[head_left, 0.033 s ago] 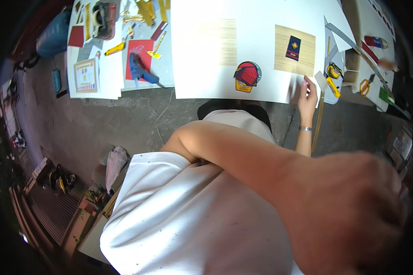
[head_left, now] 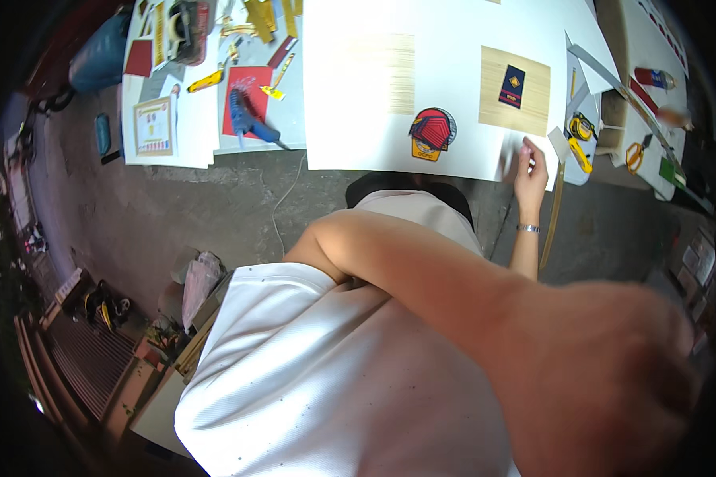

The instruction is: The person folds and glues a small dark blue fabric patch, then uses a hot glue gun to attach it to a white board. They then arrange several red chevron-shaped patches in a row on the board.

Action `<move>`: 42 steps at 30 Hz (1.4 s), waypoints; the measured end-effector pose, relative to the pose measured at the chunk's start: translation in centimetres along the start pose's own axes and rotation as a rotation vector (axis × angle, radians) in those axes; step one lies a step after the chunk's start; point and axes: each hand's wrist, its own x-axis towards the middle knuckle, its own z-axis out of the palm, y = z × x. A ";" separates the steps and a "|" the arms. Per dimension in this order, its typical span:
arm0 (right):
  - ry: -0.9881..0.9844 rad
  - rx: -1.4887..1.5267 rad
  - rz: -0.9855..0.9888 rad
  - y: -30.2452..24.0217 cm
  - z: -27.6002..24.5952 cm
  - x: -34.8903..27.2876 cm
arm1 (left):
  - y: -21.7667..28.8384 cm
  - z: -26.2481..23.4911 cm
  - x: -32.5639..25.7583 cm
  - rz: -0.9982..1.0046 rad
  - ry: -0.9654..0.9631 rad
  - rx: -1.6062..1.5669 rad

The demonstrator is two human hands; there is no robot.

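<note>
My left arm crosses in front of my white shirt toward the lower right. My left hand (head_left: 612, 374) is blurred and very close to the view, with its fingers hidden. My right hand (head_left: 531, 171), a metal band at its wrist, is at the front edge of the white board (head_left: 350, 87). Its fingers are loosely bent and apart, with nothing visible in them. Nearest it are a yellow cutter (head_left: 579, 156) and a wood-patterned sheet (head_left: 497, 111), which bears a dark blue patch (head_left: 511, 86). Left of that sheet sits a pile of red patches (head_left: 433, 131).
A blue glue gun (head_left: 247, 119) lies on a red sheet at the left, near another yellow cutter (head_left: 205, 81) and a tape dispenser (head_left: 188, 32). At the right are a tape measure (head_left: 581, 127), a long metal ruler (head_left: 612, 75) and orange scissors (head_left: 634, 157). A cable (head_left: 277, 207) runs along the floor.
The whole view has shifted slightly, so the tables appear a little farther right. Both hands keep nearly the same pose.
</note>
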 end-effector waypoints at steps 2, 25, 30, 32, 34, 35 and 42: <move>-0.090 0.050 -0.007 -0.1 0.9 -1.5 | 1.7 2.3 1.1 0.057 0.005 -0.031; 0.136 -0.506 -0.571 3.7 12.8 20.6 | 5.8 -3.2 -40.3 -1.829 0.137 0.959; 0.119 -0.659 -0.585 4.8 14.0 21.0 | 12.9 -0.7 -48.4 -2.183 0.278 0.866; 0.108 -0.623 -0.585 5.3 13.9 20.9 | 13.2 0.5 -48.8 -2.171 0.374 0.741; 0.088 -0.631 -0.577 5.6 14.0 20.7 | 11.4 0.9 -47.6 -2.205 0.422 0.618; 0.126 -0.605 -0.620 5.5 14.1 20.7 | 9.9 0.5 -46.5 -2.157 0.366 0.658; -0.032 -0.157 -0.387 3.5 10.8 21.5 | -7.3 -4.1 -35.6 -1.487 0.192 0.908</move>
